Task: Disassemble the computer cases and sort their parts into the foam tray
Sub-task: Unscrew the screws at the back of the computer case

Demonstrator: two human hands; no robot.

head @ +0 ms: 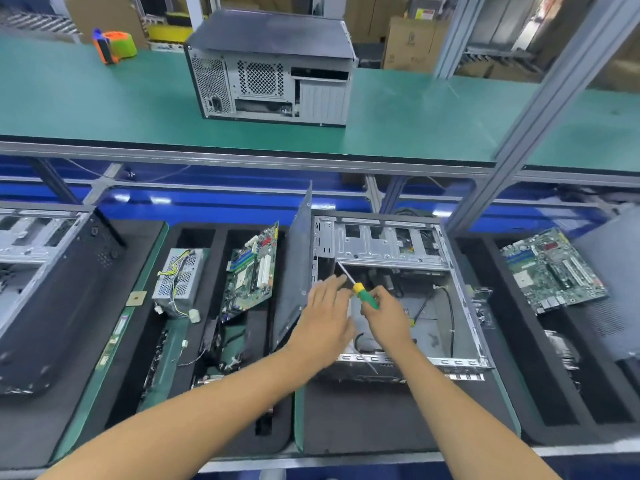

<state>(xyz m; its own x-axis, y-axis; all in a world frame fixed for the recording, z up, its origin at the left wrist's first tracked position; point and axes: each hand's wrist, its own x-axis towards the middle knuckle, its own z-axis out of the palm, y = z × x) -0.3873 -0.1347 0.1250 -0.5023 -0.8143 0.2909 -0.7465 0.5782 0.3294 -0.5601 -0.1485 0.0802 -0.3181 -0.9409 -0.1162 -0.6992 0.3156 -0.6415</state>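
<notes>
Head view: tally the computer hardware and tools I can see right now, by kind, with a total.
Computer cases: 3 (open case, closed case on the upper shelf, case at left)
Motherboards: 2 (left tray, right tray)
Power supplies: 1
Screwdrivers: 1, held in the right hand
Total: 7

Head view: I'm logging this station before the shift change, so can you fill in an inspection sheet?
Surface: green mat, upper shelf.
Job's things: open case; motherboard and power supply in foam tray.
Clutter: closed case and tape dispenser on shelf.
Hands: right hand grips screwdriver; left hand open over the case.
Cables: black cable inside case.
Surroundings: cardboard boxes behind.
</notes>
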